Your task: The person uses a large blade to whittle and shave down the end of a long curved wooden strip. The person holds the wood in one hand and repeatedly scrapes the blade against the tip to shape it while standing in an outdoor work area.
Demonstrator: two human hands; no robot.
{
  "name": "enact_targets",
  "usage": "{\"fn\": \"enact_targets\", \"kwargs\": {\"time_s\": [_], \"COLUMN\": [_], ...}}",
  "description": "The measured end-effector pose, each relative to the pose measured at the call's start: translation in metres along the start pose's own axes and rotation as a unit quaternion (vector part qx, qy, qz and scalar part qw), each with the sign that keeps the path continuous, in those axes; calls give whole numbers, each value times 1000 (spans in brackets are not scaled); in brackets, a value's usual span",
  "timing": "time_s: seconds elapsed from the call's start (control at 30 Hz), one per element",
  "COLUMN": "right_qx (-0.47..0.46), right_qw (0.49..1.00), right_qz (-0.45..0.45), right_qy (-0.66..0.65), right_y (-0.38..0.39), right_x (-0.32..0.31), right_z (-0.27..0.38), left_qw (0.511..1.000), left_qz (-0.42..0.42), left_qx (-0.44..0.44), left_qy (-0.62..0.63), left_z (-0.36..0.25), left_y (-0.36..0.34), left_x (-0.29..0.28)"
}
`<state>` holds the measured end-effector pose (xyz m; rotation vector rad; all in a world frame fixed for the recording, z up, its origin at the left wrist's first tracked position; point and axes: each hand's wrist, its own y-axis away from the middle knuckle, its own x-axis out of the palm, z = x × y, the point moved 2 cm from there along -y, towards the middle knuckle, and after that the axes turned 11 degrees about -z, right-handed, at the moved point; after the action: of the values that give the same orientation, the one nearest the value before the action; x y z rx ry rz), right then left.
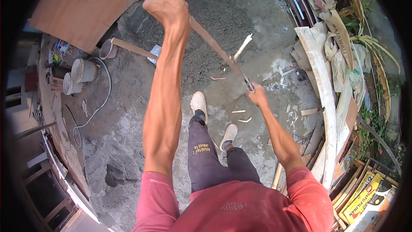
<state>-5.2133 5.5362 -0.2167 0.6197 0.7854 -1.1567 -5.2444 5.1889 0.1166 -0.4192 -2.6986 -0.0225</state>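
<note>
A long narrow wooden strip (209, 39) slants from the upper middle down to the right across my view. My left hand (166, 6) grips it near its upper end, where a pale split tip sticks out. My right hand (258, 96) is closed on a metal tool (246, 80) at the strip's lower part; its exact shape is unclear. A pale curled shaving (243, 45) stands off the strip just above the tool. Several loose shavings (243, 119) lie on the concrete ground near my shoes (198, 103).
A plywood sheet (73, 8), white buckets (84, 70), a hose (103, 94) and a short board (128, 47) are on the left. Scrap boards (322, 103), cardboard and plants (369, 120) line the right side. Rough gravelly mortar (206, 13) covers the ground ahead.
</note>
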Motion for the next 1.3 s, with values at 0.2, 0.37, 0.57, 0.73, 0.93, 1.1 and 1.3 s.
{"fn": "enact_targets", "kwargs": {"time_s": [0.2, 0.37, 0.57, 0.73, 0.93, 1.1, 1.3], "right_qx": [215, 446, 53, -344, 54, 218, 280], "right_qw": [946, 536, 901, 731, 991, 866, 794], "right_qz": [62, 175, -5, -253, -46, 67, 108], "right_qy": [-232, -695, -431, -533, -117, -446, -528], "right_y": [139, 117, 29, 34, 109, 130, 82], "right_x": [6, -54, -241, -382, -86, -82, -183], "right_z": [34, 64, 185, 308, 6, 31, 108], "left_qw": [998, 980, 985, 993, 988, 979, 992], "left_qz": [41, 187, 133, 88, 140, 184, 116], "left_qx": [-36, -9, 113, 73, 61, 8, 13], "left_qy": [38, 71, -10, 17, 27, 92, 41], "left_z": [-33, -38, -29, -72, -78, -113, -91], "left_y": [9, 40, 65, 84, 98, 98, 111], "left_x": [-38, -7, 23, 43, 46, 27, 47]}}
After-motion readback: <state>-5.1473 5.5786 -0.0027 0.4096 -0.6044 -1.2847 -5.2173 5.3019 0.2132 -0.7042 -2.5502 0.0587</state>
